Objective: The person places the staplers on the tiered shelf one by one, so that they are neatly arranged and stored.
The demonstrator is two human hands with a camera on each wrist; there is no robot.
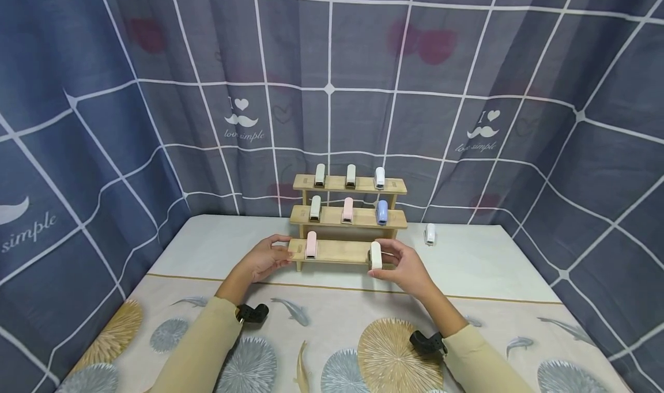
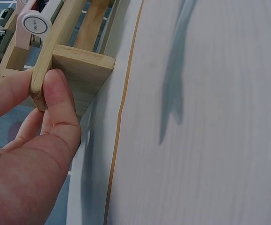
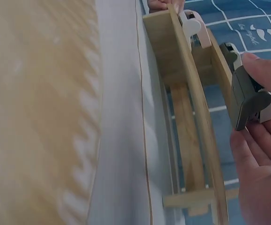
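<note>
My left hand [image 1: 267, 259] pinches the left end of the lowest board of a three-tier wooden stand [image 1: 337, 252], thumb and fingers on opposite faces in the left wrist view. At the right end of that board, my right hand [image 1: 403, 266] holds a small cream and dark grey stapler [image 3: 250, 96] between thumb and fingers. A pink stapler [image 1: 311, 245] stands on the left part of the same board. On the middle tier are a pale green stapler [image 1: 315, 207], a pink stapler [image 1: 347, 210] and a blue stapler [image 1: 382, 212].
Two pale green staplers [image 1: 320, 175] and a white stapler [image 1: 380, 177] stand on the top tier. Another white stapler [image 1: 430, 234] sits on the table to the right of the stand. A patterned cloth [image 1: 290, 347] covers the near table, with a blue grid curtain [image 1: 301, 116] around it.
</note>
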